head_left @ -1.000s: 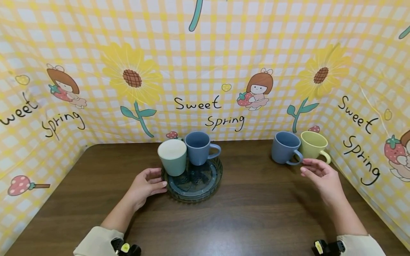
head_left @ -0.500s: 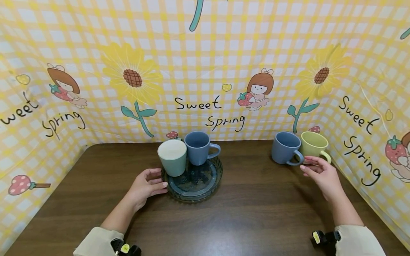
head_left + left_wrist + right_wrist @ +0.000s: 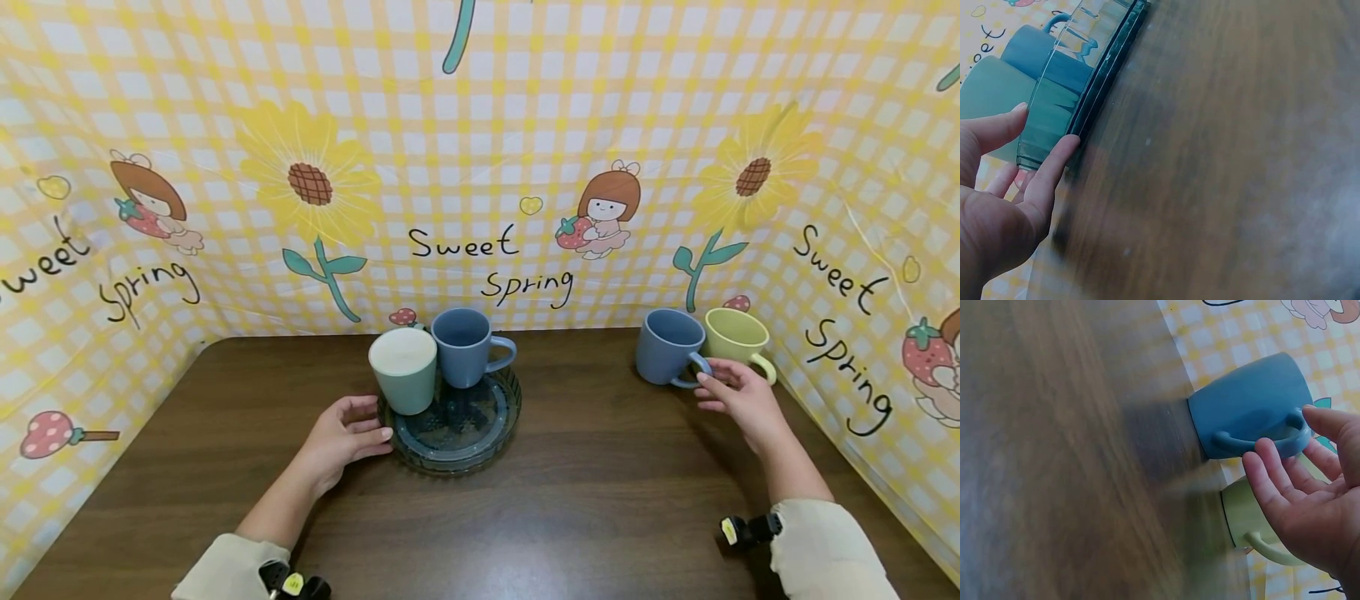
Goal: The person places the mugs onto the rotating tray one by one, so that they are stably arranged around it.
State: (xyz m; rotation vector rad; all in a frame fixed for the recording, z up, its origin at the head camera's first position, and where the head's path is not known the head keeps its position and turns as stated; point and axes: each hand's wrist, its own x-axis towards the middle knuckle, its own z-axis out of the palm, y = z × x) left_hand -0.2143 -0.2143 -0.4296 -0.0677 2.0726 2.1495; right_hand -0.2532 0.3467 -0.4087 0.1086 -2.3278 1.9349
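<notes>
On the dark brown wooden desk (image 3: 585,500) stands a round dark green ribbed glass tray (image 3: 480,433), which carries a pale green ceramic cup with a cream inside (image 3: 403,368) and, touching it on the right, a blue ceramic mug (image 3: 463,346) whose handle points right. The left hand (image 3: 341,435) rests on the desk at the tray's left edge, fingers relaxed and nearly straight, holding nothing; in the left wrist view one fingertip touches the tray's rim.

Well apart, near the desk's back right corner, a second blue ceramic mug (image 3: 666,345) stands just beside a pale yellow ceramic mug (image 3: 733,338) (the two look to be touching, though I cannot be sure). The right hand (image 3: 738,398) is at the second blue mug's handle, fingers loosely bent and open; the right wrist view shows fingertips (image 3: 1266,464) right at the handle loop, not closed round it.

Behind it all hangs a yellow checked cloth with sunflowers (image 3: 525,125).
</notes>
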